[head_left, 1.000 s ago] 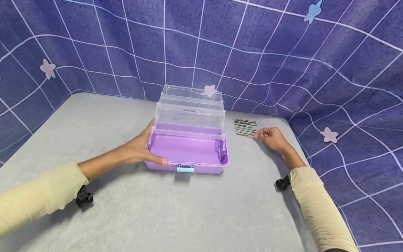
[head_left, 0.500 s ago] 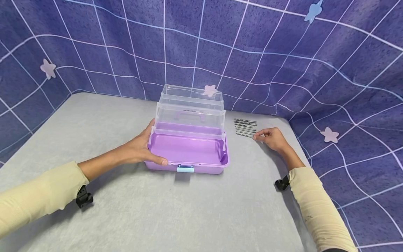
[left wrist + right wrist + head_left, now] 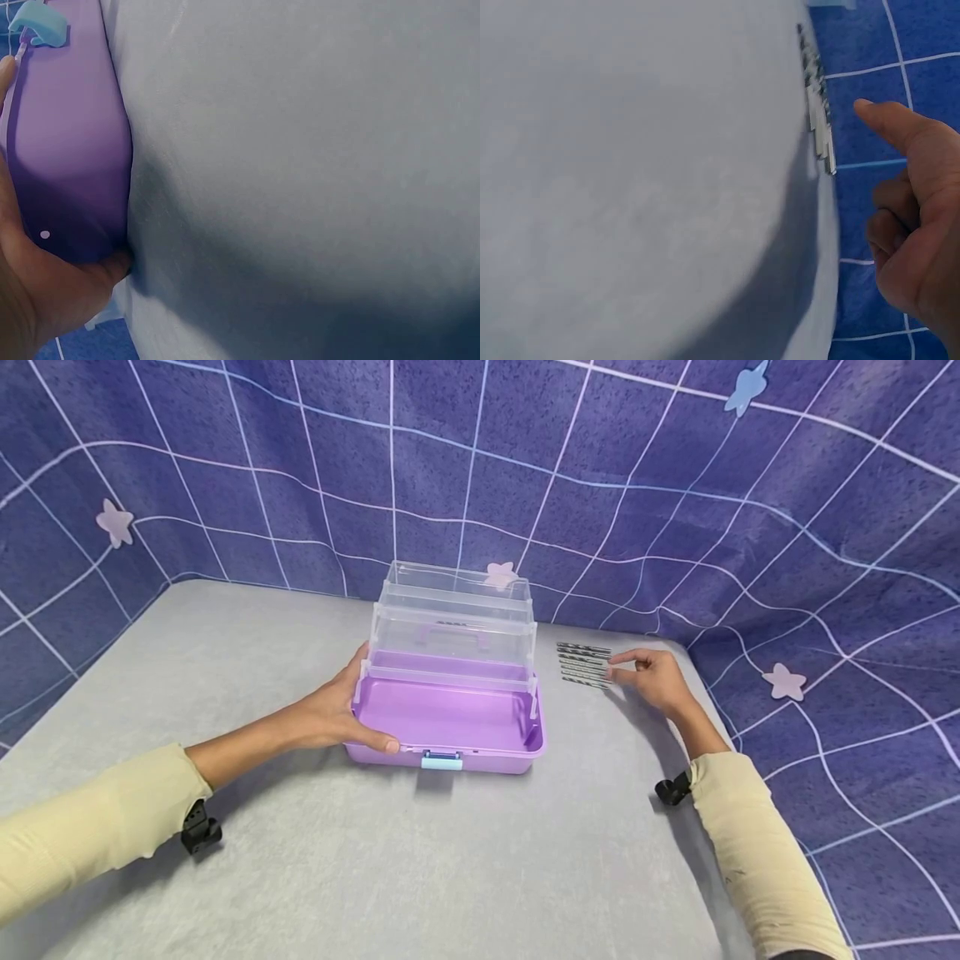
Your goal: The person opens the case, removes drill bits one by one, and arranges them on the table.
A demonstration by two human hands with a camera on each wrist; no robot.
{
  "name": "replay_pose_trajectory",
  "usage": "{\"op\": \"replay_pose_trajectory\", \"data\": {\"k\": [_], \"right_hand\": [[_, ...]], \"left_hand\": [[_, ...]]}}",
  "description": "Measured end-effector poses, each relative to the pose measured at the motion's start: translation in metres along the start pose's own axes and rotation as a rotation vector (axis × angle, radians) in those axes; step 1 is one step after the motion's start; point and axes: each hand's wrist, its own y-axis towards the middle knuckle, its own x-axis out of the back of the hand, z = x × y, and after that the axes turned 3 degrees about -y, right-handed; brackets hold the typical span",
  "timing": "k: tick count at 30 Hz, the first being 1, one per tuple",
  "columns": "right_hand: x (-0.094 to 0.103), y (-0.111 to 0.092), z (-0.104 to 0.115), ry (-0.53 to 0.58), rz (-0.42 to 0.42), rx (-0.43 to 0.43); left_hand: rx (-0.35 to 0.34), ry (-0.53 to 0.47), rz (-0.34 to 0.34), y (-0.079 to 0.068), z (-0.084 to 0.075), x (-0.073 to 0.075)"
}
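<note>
A purple toolbox [image 3: 450, 714] stands with its lid up and its clear trays [image 3: 453, 618] raised above the base. My left hand [image 3: 333, 714] grips its left end, the thumb along the front rim; in the left wrist view fingers reach round the purple end wall [image 3: 71, 142]. To the right, several metal drill bits [image 3: 583, 664] lie side by side in a row. Just past their right ends is my right hand [image 3: 651, 678], thumb and index finger apart with nothing between them. In the right wrist view the bits [image 3: 819, 112] sit beyond the hand's thumb.
A light blue latch [image 3: 442, 762] sits on the toolbox front. Small dark spiral pieces [image 3: 452, 624] show through the clear trays. The grey tabletop [image 3: 450, 868] is bounded by a blue gridded curtain [image 3: 247, 468] at the back and sides.
My right hand has lifted off the end of the nearest drill bit and shifted slightly back, its thumb and index finger spreading. The left hand and toolbox have stayed put.
</note>
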Motion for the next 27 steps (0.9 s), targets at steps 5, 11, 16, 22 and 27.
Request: {"op": "replay_pose_trajectory", "data": {"k": [5, 11, 16, 22, 27], "right_hand": [[-0.001, 0.007, 0.016, 0.02, -0.002, 0.006], [-0.006, 0.016, 0.038, 0.053, 0.011, 0.038], [-0.01, 0.026, 0.06, 0.075, 0.011, 0.066], [-0.013, 0.035, 0.085, 0.072, 0.015, 0.098], [-0.018, 0.043, 0.106, 0.084, 0.027, 0.131]], "left_hand": [[0.002, 0.005, 0.0, 0.0, 0.001, 0.001], [0.004, 0.011, -0.003, 0.0, 0.003, 0.001], [0.014, 0.018, -0.009, -0.001, 0.003, 0.001], [0.021, 0.047, -0.018, 0.001, 0.002, 0.001], [0.017, 0.045, -0.015, 0.001, 0.001, 0.002]]}}
